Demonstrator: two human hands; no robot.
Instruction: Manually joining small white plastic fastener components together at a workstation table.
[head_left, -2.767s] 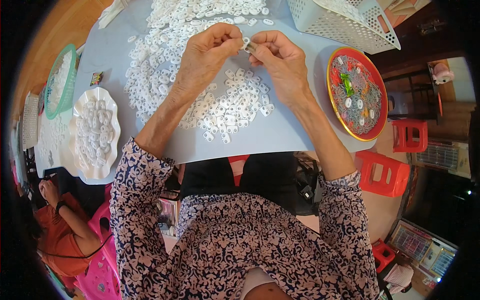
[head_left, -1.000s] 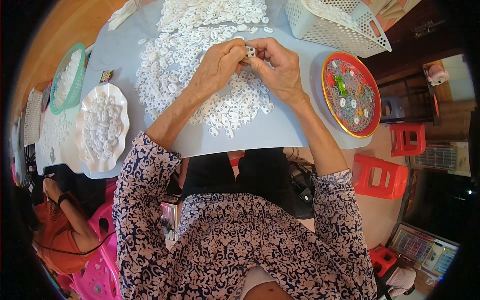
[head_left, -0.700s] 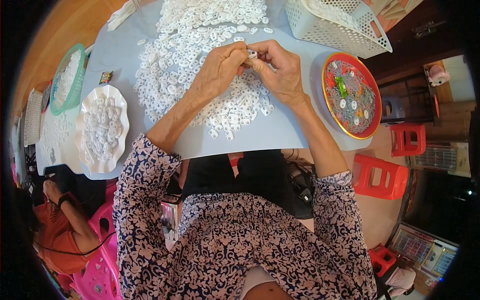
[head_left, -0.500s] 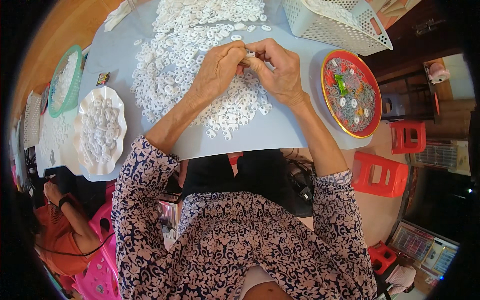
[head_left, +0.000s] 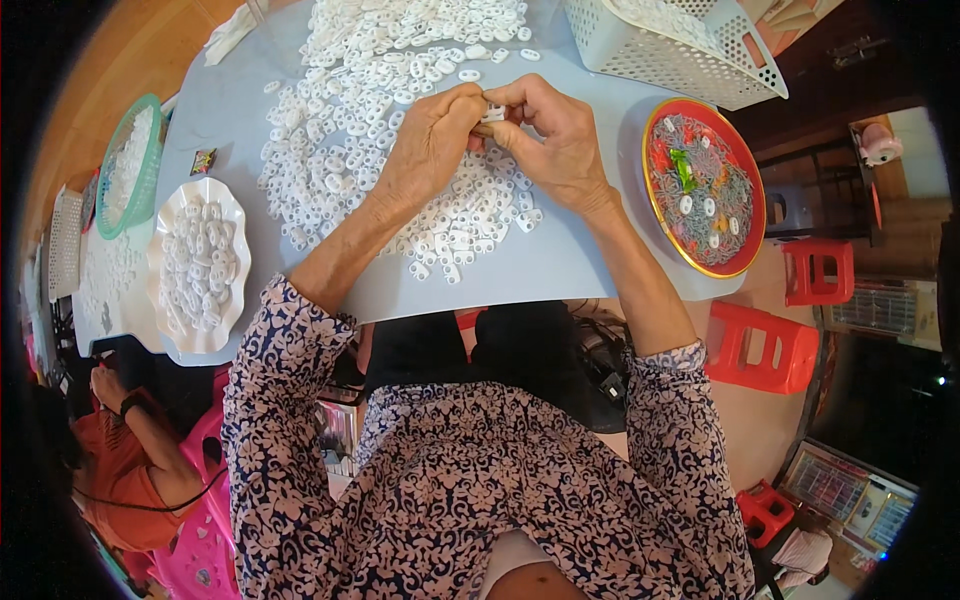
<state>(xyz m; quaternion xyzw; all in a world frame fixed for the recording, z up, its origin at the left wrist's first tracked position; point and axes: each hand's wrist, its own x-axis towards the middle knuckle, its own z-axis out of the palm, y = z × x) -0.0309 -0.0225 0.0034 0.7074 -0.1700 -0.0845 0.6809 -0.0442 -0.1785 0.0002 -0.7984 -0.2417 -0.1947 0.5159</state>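
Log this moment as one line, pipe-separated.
right hand: pinching small white piece | left hand: at same piece, contact hidden | table: loose white pieces | left: wavy dish | right: red tray

Dish [head_left: 207, 341] left, tray [head_left: 755, 205] right, loose pieces [head_left: 335, 165] between, on table [head_left: 570, 262]

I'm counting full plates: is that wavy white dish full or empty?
Quite full: many white pieces are heaped in the wavy white dish, leaving mainly its rim bare.
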